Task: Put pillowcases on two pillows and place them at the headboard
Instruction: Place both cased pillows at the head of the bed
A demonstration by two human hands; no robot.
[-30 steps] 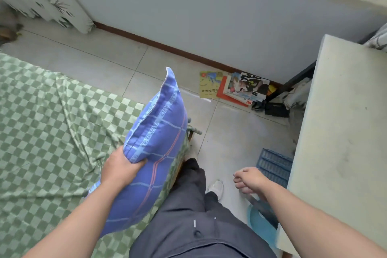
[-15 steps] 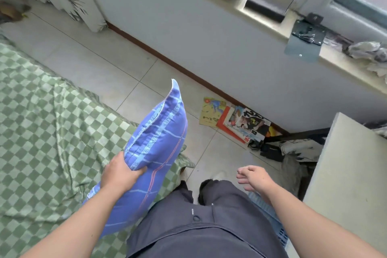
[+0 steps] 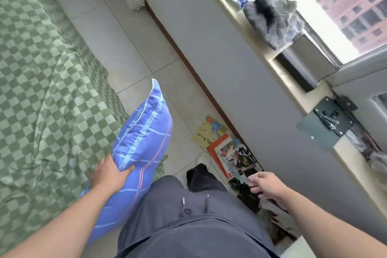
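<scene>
Pillow, blue with plaid lines and a printed band, soft and stuffed: held on edge, its long axis running from 7 o'clock up to a free corner at 1 o'clock. Left hand grips its lower edge, fingers curled into the fabric; the pillow extends toward 1 o'clock from those fingers. Right hand, at 3 o'clock of the pillow and well apart, holds nothing, fingers loosely curled. Green-and-white checked bedsheet lies at 9 o'clock, just beside the pillow; no headboard is visible. Stacked picture books rest on the pale tiled floor at 3 o'clock, against the grey wall. Nothing stands between pillow and bed.
</scene>
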